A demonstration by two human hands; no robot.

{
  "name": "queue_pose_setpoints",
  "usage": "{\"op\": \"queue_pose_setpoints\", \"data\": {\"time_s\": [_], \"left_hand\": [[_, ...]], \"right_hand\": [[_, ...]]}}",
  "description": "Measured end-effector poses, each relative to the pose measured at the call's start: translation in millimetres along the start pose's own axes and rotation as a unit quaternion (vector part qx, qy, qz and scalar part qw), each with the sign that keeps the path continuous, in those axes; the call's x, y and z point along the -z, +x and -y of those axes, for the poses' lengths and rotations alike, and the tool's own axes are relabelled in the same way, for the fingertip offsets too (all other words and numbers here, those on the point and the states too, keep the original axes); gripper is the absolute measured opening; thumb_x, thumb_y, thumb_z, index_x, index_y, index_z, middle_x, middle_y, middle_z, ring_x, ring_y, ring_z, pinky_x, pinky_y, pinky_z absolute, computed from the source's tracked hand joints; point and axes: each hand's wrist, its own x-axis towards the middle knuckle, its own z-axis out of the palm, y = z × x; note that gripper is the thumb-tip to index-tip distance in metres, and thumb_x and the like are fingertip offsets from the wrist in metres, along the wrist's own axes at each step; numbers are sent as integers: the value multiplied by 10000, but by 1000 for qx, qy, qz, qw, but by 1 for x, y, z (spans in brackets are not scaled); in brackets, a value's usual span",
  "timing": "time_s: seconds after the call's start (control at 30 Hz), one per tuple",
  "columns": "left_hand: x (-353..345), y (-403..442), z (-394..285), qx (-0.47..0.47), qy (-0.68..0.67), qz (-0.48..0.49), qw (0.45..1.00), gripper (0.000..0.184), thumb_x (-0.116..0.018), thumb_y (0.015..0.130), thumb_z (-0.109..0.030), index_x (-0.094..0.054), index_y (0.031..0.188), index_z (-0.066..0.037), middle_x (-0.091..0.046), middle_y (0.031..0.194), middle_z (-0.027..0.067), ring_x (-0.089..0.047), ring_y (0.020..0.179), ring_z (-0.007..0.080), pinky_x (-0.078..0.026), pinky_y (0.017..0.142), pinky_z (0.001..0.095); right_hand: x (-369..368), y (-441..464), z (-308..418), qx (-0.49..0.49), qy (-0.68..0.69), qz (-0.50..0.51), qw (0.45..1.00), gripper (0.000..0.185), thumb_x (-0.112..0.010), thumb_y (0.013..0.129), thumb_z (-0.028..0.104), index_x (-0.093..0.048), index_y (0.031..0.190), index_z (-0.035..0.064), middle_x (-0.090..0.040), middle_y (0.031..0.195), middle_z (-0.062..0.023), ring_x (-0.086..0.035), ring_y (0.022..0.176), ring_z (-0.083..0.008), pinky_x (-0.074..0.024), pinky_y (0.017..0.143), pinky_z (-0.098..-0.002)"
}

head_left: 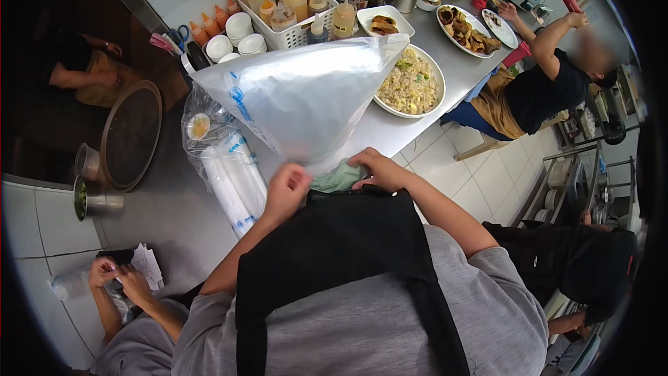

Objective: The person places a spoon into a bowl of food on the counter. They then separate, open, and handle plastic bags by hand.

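My right hand (377,168) is closed on a green cloth (337,177) at the near edge of the steel table, close to my apron. My left hand (287,186) is just left of that cloth with its fingers curled in. It is slightly blurred, and whatever may be between its fingers is hidden. A large clear plastic bag (299,90) with blue print stands puffed out right in front of both hands. Behind its right side is an oval plate of fried rice (412,83), partly covered by the bag.
Rolled plastic bags (233,174) lie to the left. A white basket of sauce bottles (299,33), small white bowls (239,26) and a plate of cooked meat (465,31) stand farther back. Co-workers are at right and lower left; one raises a red-handled object (569,0).
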Motion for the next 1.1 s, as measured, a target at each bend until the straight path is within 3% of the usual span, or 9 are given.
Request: {"op": "queue_pose_setpoints", "data": {"time_s": [0.03,0.3,0.43,0.5,0.6,0.7,0.8,0.9,1.1], "left_hand": [[-2,-4,-8,-27,37,185,982,256,-719,771,-118,-508,905,-60,-520,835,42,-519,703,156,-428,623,285],[-9,5,-3,-253,177,72,948,276,-734,725,-140,-515,866,-50,-513,837,101,-540,729,262,-436,615,356],[14,-9,-16,8,148,-107,983,342,-725,744,-83,-505,999,-28,-461,1041,121,-551,895,253,-471,670,328],[11,7,-13,-24,93,-123,988,348,-724,747,-88,-499,1005,-24,-466,1048,116,-552,899,248,-473,688,318],[21,22,-12,-82,57,-143,985,344,-719,754,-113,-513,1011,-15,-504,1045,128,-559,886,253,-478,720,325],[67,12,-20,-51,207,75,974,332,-725,745,-163,-566,999,-19,-563,950,117,-571,896,249,-474,753,353],[97,-22,-27,32,315,105,943,272,-732,736,-165,-591,927,-32,-571,912,105,-577,858,252,-467,742,346],[89,-47,-5,-48,336,-68,938,205,-711,745,-150,-570,787,-8,-574,808,114,-582,763,283,-471,710,366],[101,-38,-36,-1,182,-94,979,70,-613,844,-49,-586,859,13,-601,787,72,-566,627,154,-452,591,273]], "right_hand": [[-8,-1,-2,-2,-1,2,1000,204,-636,837,142,-576,994,27,-634,848,-165,-614,723,-270,-481,680,-340],[-21,29,22,-154,111,2,982,362,-763,734,148,-555,1002,22,-605,756,-94,-591,668,-191,-477,619,-314],[-16,36,20,-186,133,-93,969,720,-829,679,252,-361,1179,27,-551,864,-87,-573,643,-172,-478,584,-305],[-17,49,18,-194,194,-132,952,760,-810,709,229,-296,1220,1,-529,943,-122,-582,659,-179,-490,570,-291],[-23,63,20,-159,244,-183,939,726,-778,753,213,-280,1225,-22,-532,884,-109,-584,661,-157,-476,528,-280],[-19,62,16,-246,185,-168,936,668,-752,783,202,-271,1189,-24,-532,831,-91,-566,673,-140,-481,562,-277],[-31,52,-6,-253,211,-193,924,539,-742,792,190,-360,1116,-9,-521,784,-60,-522,668,-109,-468,604,-248],[-35,43,-6,-237,227,-145,933,343,-734,796,163,-488,979,9,-506,779,-36,-480,654,-92,-448,629,-223],[-33,39,-1,-161,131,-146,967,217,-724,799,161,-556,820,25,-511,802,-28,-491,672,-101,-449,631,-237]]}}
